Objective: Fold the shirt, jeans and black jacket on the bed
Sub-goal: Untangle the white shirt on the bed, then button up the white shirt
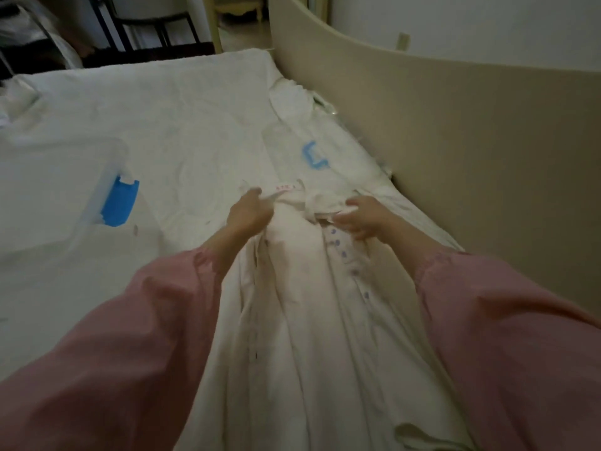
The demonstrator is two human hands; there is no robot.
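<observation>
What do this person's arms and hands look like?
The left sleeve and right sleeve are loose, pink and long, gathered at the cuffs. The left hand and right hand are bare: no gloves, rings or watch visible.

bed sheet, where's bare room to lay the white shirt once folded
Widest bare patch: white bed sheet between the clear plastic bin with blue latch and the white button shirt, running to the far edge. Crowded along the beige bed board, where a clear plastic piece with blue clip and bunched bedding lie.
</observation>
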